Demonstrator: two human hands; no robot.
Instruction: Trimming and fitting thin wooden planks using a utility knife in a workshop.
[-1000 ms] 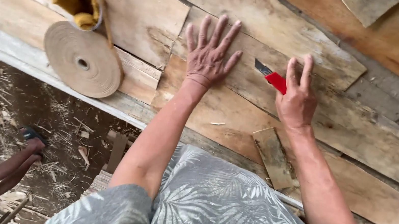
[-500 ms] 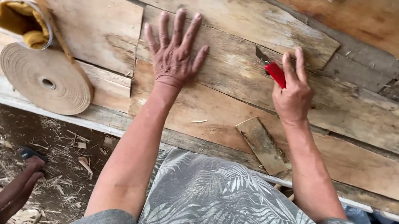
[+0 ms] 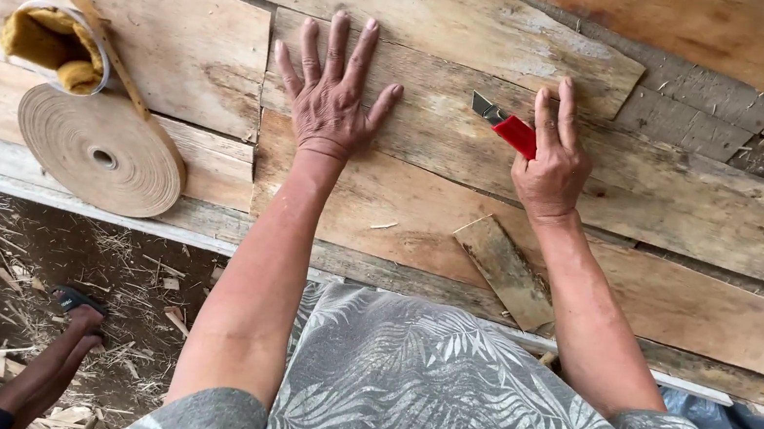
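Note:
My left hand (image 3: 331,90) lies flat with fingers spread on a thin wood veneer sheet (image 3: 433,123) on the workbench. My right hand (image 3: 551,163) grips a red utility knife (image 3: 509,127) whose blade tip rests on the same sheet, pointing up and left. A narrow cut veneer strip (image 3: 505,272) lies loose near the bench's front edge, just below my right wrist.
A roll of brown paper tape (image 3: 102,151) lies flat at the left, beside a small pot of yellow paste (image 3: 58,44) with a wooden stick in it. Overlapping veneer sheets (image 3: 718,52) cover the bench. Another person's foot (image 3: 80,308) stands on the scrap-littered ground at lower left.
My right hand has slid the knife a little left and down along the sheet. My left hand stays pressed flat. The view shifted slightly.

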